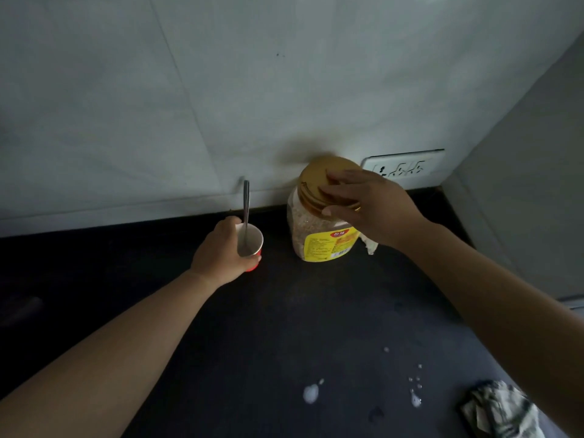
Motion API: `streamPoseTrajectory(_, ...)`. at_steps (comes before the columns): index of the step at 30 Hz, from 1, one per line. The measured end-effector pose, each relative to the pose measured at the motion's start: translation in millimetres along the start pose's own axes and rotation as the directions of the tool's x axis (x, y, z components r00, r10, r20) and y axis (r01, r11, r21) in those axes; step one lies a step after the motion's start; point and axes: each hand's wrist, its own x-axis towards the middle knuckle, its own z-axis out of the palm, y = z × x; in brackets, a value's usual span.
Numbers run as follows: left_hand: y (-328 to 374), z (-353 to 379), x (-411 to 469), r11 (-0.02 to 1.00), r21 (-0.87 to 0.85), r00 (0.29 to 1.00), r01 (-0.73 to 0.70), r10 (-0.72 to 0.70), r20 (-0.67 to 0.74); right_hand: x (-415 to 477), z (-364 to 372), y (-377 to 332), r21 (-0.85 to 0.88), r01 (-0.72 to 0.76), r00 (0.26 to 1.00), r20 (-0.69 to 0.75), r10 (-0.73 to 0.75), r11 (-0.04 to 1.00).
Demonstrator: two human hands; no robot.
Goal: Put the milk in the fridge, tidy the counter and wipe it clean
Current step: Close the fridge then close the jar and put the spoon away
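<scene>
While the red paper cup (252, 238), white inside with a spoon (246, 200) standing in it, was gripped by the left hand (221, 251) on the dark counter (284, 327), the gold lid (316, 181) of the clear, yellow-labelled jar (316, 238) beside it was clasped by the right hand (373, 207).

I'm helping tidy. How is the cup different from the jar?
The cup is small, open, holding a spoon; the jar is bigger, clear, topped by a gold lid. The left hand grips the cup; the right hand grips the jar's lid. Both are upright.
</scene>
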Motion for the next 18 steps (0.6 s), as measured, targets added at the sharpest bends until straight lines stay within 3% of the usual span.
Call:
streamPoseTrajectory(9,0.0,-1.9,-5.8,1.000,-0.014,0.998,0.025,-0.024,0.057,0.4,3.9,-1.1,-0.033,0.146,0.979,-0.143,-0.149,0.989)
streamPoseTrajectory(18,-12.8,4.3,-18.6,0.993,-0.118,0.999,0.019,-0.015,0.032,11.5,20.9,-13.2,-0.019,0.157,0.964,-0.215,-0.158,0.987)
